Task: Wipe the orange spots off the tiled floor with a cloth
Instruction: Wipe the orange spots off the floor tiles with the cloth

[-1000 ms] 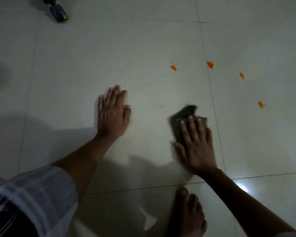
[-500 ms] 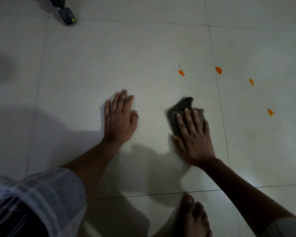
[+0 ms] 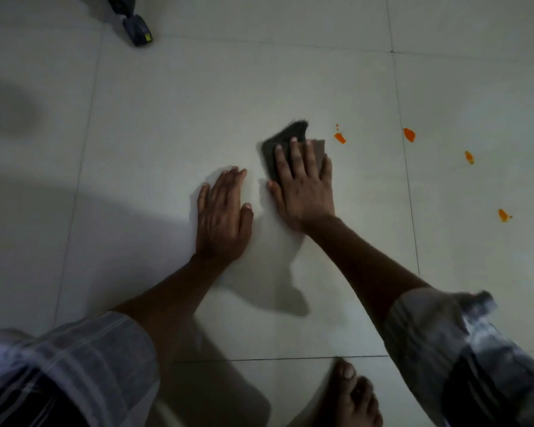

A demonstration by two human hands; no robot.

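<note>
Right hand [image 3: 302, 186] flat on dark cloth [image 3: 285, 143], fingers straight, pressing it to tiled floor [image 3: 167, 118]. Left hand [image 3: 222, 217] flat beside, bracing. Nearest orange spot [image 3: 340, 138] just right of cloth; three more trail rightward. Right hand nearer.

I see a tiled floor [image 3: 173, 124] of pale, smooth tile with a soft sheen, cut by thin dark grout lines. The cloth [image 3: 285, 143] looks like dark grey matt fabric, slightly fuzzy at its edge. 4 larger orange spots [image 3: 340, 138] look wet and glossy. The sleeves [image 3: 74, 365] are thin striped woven fabric, matt.
</note>
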